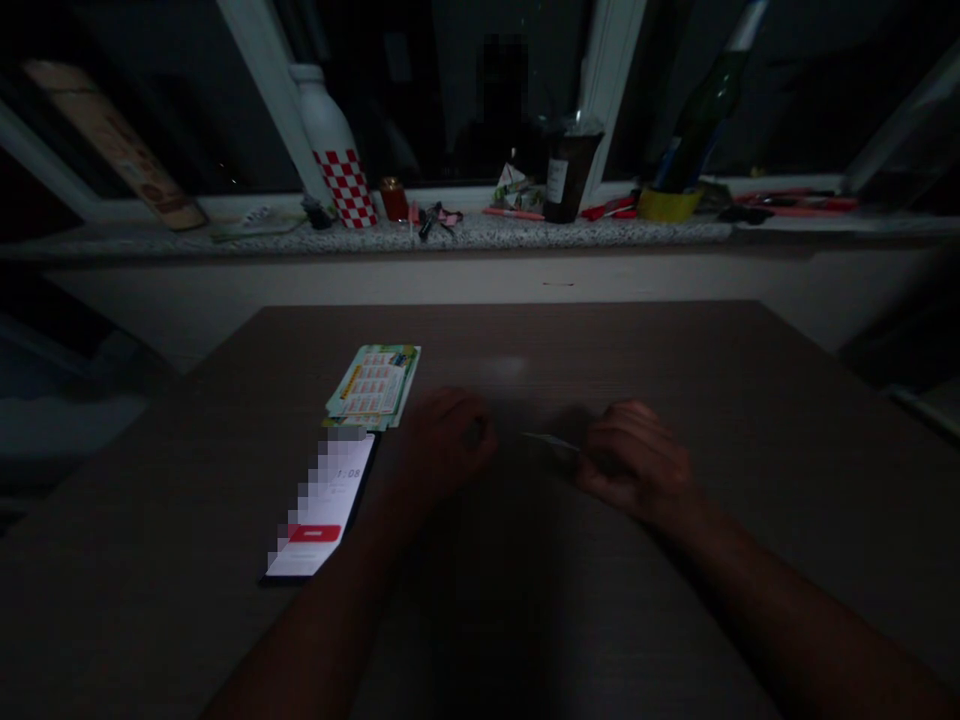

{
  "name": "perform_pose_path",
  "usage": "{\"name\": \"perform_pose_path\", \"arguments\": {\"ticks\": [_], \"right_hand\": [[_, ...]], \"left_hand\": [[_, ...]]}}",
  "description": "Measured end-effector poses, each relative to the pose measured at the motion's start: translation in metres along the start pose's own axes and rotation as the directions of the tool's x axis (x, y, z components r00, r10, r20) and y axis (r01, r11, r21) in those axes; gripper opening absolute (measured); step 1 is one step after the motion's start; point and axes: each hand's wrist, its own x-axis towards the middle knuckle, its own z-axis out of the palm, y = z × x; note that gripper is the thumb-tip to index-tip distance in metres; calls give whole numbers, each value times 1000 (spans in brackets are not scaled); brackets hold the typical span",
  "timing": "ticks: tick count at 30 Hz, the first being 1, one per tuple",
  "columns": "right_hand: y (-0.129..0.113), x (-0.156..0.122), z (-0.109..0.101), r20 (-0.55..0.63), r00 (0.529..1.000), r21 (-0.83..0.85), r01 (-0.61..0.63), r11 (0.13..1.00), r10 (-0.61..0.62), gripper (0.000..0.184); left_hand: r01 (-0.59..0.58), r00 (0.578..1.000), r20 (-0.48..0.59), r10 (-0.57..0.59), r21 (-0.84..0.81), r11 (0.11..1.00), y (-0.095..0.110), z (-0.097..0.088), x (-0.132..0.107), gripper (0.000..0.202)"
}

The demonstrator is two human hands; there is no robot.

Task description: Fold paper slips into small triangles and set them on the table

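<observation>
My right hand [634, 455] pinches a thin card [551, 440] between thumb and fingers. The card is seen almost edge-on, pointing left, so its print cannot be read. My left hand [454, 435] is left of the card, apart from it, with fingers curled toward the thumb. Whatever may be in those fingers is too dark and blurred to make out. Left of my left hand lies a small stack of colourful printed cards [375, 385] with rows of small boxes. Below the stack, a lit phone [326, 510] lies face up beside my left forearm.
Both forearms rest over a dark wooden table [645, 350]. Beyond its far edge, a granite windowsill [480, 235] holds a red-checked white bottle [345, 165], a small jar [393, 200], a dark plastic cup [568, 175], a green bottle [697, 115] and a tall tube [124, 150].
</observation>
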Motion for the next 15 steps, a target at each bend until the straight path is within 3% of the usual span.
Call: {"name": "perform_pose_path", "arguments": {"ticks": [4, 7, 10, 15], "right_hand": [[2, -1, -1, 0, 1000, 6, -12, 1000, 12, 14], [0, -2, 3, 41, 999, 48, -12, 999, 10, 12], [-2, -2, 7, 77, 997, 87, -25, 996, 19, 9], [-5, -1, 8, 113, 989, 126, -114, 985, 100, 18]], "left_hand": [[-29, 1000, 4, 30, -55, 998, 8, -2, -1, 3], [-86, 994, 51, 93, -116, 989, 21, 5, -3, 21], [-124, 976, 160, 149, -160, 979, 29, 12, -5, 21], [26, 952, 303, 37, -202, 979, 30, 15, -8, 23]]}}
